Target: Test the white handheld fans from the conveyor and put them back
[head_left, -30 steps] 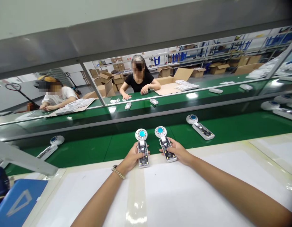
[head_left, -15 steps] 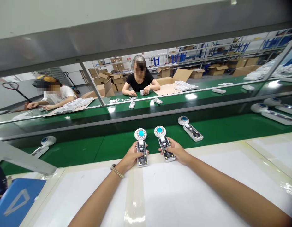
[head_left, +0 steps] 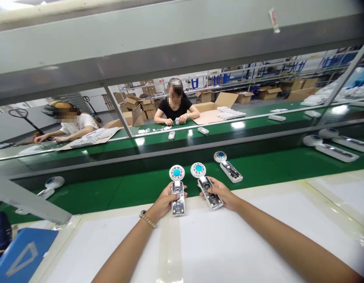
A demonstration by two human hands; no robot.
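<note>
My left hand (head_left: 165,201) is closed around the handle of a small handheld fan (head_left: 178,203), thumb on the dark circuit board under its clear cover. My right hand (head_left: 223,192) grips a second handheld fan (head_left: 210,193), tilted to the left, with the thumb on its board. Both fans have round white heads with blue centres pointing away from me. They are held side by side, a small gap apart, over the table's far edge. Just right of them, another fan (head_left: 231,171) lies on the green conveyor belt (head_left: 134,184).
More fans lie on the belt at far right (head_left: 337,152) and far left (head_left: 54,182). A white-papered table (head_left: 229,243) is in front of me. Two co-workers (head_left: 175,106) sit across a second green belt with white parts. A blue folder (head_left: 25,255) lies at lower left.
The fans on the near belt have shifted left. The fan in my right hand leans a little more. My view has tilted slightly upward; both hands keep their hold.
</note>
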